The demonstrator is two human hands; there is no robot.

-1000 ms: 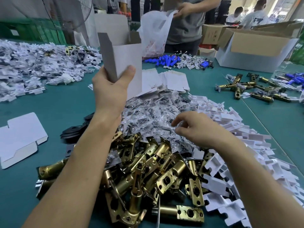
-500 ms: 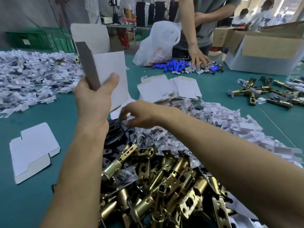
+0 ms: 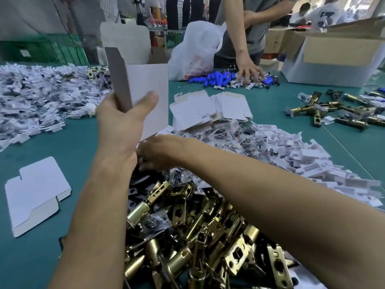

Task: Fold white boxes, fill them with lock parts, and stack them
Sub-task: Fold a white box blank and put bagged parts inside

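Left hand (image 3: pixel 119 126) around plain white box (image 3: pixel 150 82)

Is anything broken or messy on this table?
Nothing looks broken. The brass latches lie in a tangled heap, and one flat box sits alone, far from the stack of flat boxes.

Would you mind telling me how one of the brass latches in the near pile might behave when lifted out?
The brass latches look like solid metal, so probably heavy for their size and rigid. Their round barrels may roll, and tangled plates could snag neighbours.
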